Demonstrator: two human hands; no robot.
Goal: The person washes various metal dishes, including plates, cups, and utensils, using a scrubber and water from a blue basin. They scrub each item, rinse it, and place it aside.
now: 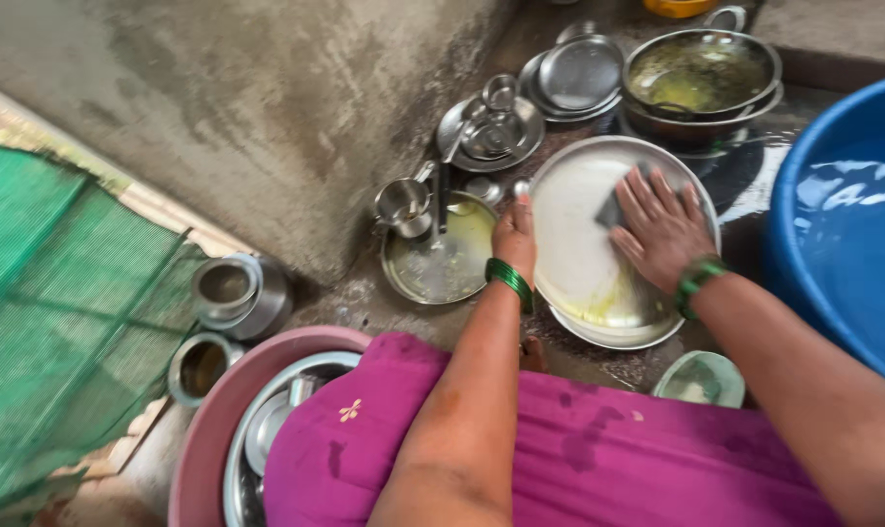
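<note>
Steel plate (584, 254), large and round, is held tilted on the wet stone floor (364, 303) in front of the person's knees, with a yellowish smear along its lower rim. Its left edge is gripped by the left hand (514, 237), fingers curled over the rim and a green bangle (509, 282) worn at the wrist. The right hand (662, 229) is laid flat on the plate's inner face, fingers spread, and a dark scrub pad (613, 210) is pressed under its fingertips; a second green bangle is seen on that wrist.

Just to the left of the plate, a smaller steel dish (442, 259) with greasy residue is set on the floor, and a steel cup (403, 205) is placed at its upper edge. Behind, more plates and small bowls are stacked (491, 122), and a dirty deep pan (701, 78) is seen at the top. A blue tub (843, 224) filled with water is stood to the right. Near the bottom left, a pink basin (208, 429) with steel dishes inside is partly hidden by magenta cloth (560, 449), and two small steel pots (238, 293) are set beside green mesh (62, 312).
</note>
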